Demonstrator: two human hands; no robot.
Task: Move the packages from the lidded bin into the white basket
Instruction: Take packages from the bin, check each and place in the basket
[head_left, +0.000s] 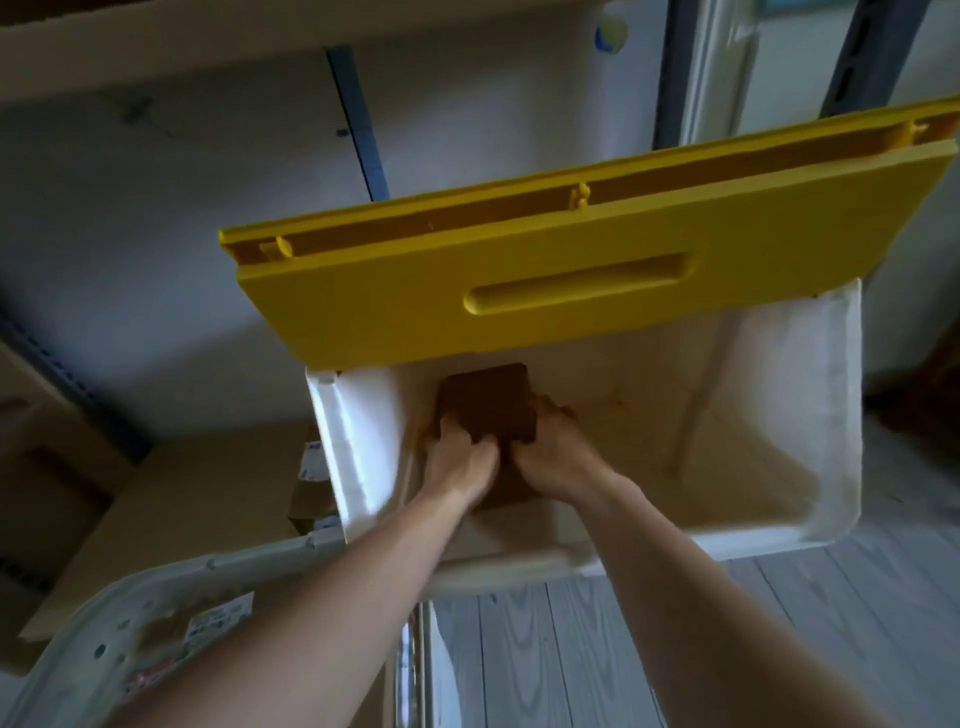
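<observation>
A white bin (810, 415) stands in front of me with its yellow lid (467, 270) swung up and open at the back. Inside, near the left wall, lies a brown cardboard package (485, 400). My left hand (457, 457) grips the package's near left edge. My right hand (550, 452) grips its near right edge. Both arms reach down into the bin. The white basket (171, 597) sits at the lower left, and a package with a printed label shows inside it, partly hidden by my left forearm.
Flat cardboard boxes (171, 499) lie on the floor left of the bin. Metal shelf posts (358, 119) rise behind the lid. Grey wood-plank floor (597, 649) shows at the lower right. The rest of the bin's bottom is bare.
</observation>
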